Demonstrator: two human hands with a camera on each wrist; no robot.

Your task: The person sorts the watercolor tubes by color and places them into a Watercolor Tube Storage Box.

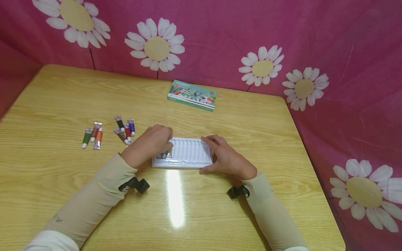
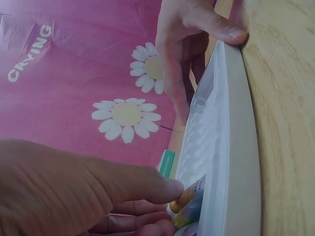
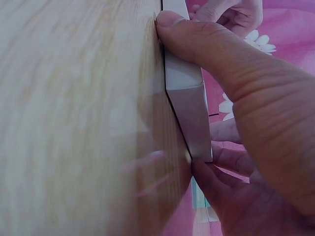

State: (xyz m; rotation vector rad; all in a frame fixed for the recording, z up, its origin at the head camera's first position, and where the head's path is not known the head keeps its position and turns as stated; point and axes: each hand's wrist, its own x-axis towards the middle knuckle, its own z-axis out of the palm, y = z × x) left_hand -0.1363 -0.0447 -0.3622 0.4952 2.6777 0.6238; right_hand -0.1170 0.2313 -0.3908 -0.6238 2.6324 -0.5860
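Observation:
A white plastic tray (image 1: 192, 150) with narrow grooves lies on the table in front of me. At its left end my left hand (image 1: 156, 139) pinches a paint tube with an ochre band (image 2: 184, 201) between thumb and fingers, down in the grooves. Other paint tubes (image 1: 163, 156) lie beside it there, partly covered by the hand. My right hand (image 1: 227, 158) grips the tray's right end, the thumb at the front edge and the fingers at the back edge. The grooves from the middle to the right hold no tubes.
Left of the tray lie two loose groups of paint tubes: green (image 1: 86, 138), brown (image 1: 95, 132) and orange (image 1: 98, 139), then black (image 1: 119, 122), red (image 1: 127, 132), blue (image 1: 131, 127) and others. A green printed box (image 1: 192, 96) lies behind the tray. A flowered pink cloth (image 1: 213, 42) hangs behind.

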